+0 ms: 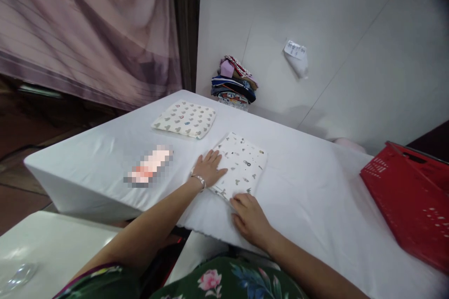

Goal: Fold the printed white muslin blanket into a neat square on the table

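Note:
A folded white cloth with small grey prints [242, 163] lies flat on the white-covered table [301, 187]. My left hand [209, 168], a silver bracelet at its wrist, rests flat on the cloth's left part with its fingers spread. At the cloth's near edge is my right hand [249, 217], its fingers curled and bent over the border; whether they pinch the fabric is hard to make out. Farther back to the left sits a second folded cloth, cream with grey prints [185, 119].
A pixelated object [150, 166] lies left of my left hand. A red basket [407, 196] stands at the right. Folded clothes [234, 81] are stacked behind the table by the wall. At the lower left is a white surface [59, 247] with a clear item.

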Demonstrator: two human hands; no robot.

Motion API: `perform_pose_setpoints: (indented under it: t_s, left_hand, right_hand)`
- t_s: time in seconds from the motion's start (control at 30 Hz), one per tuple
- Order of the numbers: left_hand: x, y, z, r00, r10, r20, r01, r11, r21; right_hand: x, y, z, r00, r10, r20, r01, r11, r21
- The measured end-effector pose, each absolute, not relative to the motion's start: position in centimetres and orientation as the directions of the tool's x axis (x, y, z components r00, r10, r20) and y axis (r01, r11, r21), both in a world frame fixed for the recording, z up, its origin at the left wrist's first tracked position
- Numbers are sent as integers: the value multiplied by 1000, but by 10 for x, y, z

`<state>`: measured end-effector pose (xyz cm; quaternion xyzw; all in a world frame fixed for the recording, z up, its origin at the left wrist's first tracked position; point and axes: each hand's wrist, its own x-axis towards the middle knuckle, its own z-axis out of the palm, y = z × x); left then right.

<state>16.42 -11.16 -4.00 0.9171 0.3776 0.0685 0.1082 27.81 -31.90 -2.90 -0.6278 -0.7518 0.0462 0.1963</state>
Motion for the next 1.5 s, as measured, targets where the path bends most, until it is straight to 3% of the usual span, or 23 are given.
perform_pose_setpoints:
  t_s: [0.1,0.2,0.33,0.43,0.63,0.73,0.87,1.0,1.2,1.33,1.4,1.5]
  left_hand:
    - [165,-114,-38,707,705,50,677,-696,237]
    - [165,-115,-37,708,704,48,678,-698,232]
    - [163,-115,-36,712,700,58,675,-704,221]
    - [162,-114,-37,713,698,61,674,-707,216]
    - [163,-116,-39,712,699,68,677,-709,199]
    - [163,-116,-39,713,697,74,677,-712,186]
    - [162,-116,-41,716,694,78,676,-717,172]
    - [162,-114,-43,718,691,84,674,-720,168]
    - [162,-114,-43,718,692,71,675,-717,174]
    - [161,-115,-39,722,691,40,673,-714,193]
    - [162,-115,-37,722,692,25,673,-710,209]
    - [163,-109,-35,703,711,10,683,-679,268]
  right_hand:
    - [290,-291,-4,-72,954,291,886,196,-421]
    - [306,-246,6,-11,943,333,916,143,-376]
    - [320,-204,-13,12,997,78,967,8,-255]
    - [324,-199,-31,13,998,-53,970,-26,-243]
    - [330,-174,-22,38,999,-31,945,-46,-323]
    - [336,-139,-15,39,999,26,956,-30,-291]
    - [347,-105,-24,89,994,-64,972,-100,-214]
    - [352,-98,-34,93,992,-84,970,-109,-218]
    - [364,-113,-21,114,990,-84,943,-135,-305]
    - [398,-148,-22,350,936,27,884,-321,-339]
    - [416,-172,-30,502,864,41,772,-426,-471]
    - [431,-206,-44,704,710,-26,438,-462,-772]
